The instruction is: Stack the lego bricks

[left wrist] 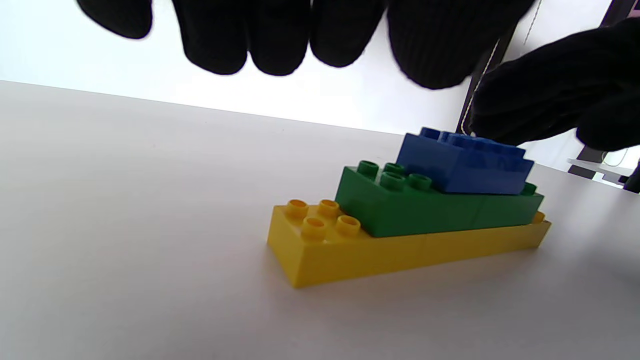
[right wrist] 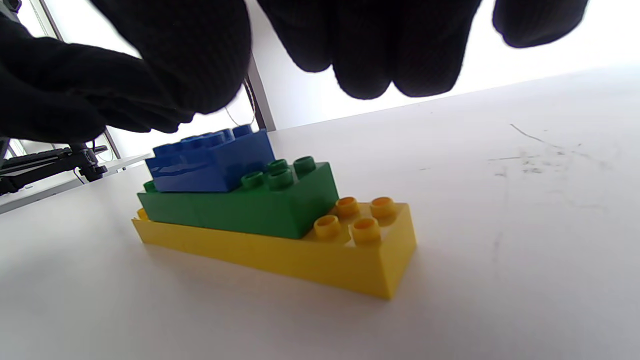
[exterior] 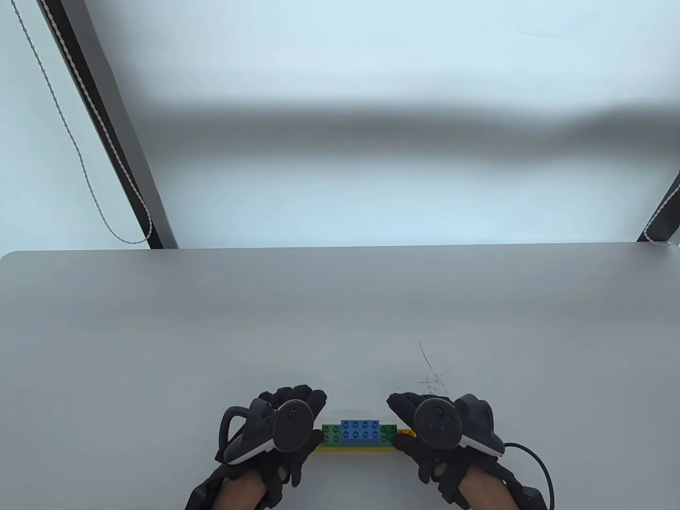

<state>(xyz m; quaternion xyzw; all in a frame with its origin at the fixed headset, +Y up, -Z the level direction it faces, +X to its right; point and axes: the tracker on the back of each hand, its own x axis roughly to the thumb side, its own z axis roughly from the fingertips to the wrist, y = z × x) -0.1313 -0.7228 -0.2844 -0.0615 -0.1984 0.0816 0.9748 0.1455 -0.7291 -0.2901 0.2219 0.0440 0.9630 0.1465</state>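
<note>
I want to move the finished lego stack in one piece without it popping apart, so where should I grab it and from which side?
Probably grip the yellow brick at the bottom, by its two short ends, left hand and right hand coming in from either side. It is the longest layer and carries the green brick and blue brick, so lifting it puts no pull on the joints.

left grip (exterior: 268, 430): black knit glove, round tracker | right grip (exterior: 443, 427): same, black cable

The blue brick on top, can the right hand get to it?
Probably yes. The right hand hovers open just beside the stack, and nothing sits between its fingers and the blue brick atop the green brick.
</note>
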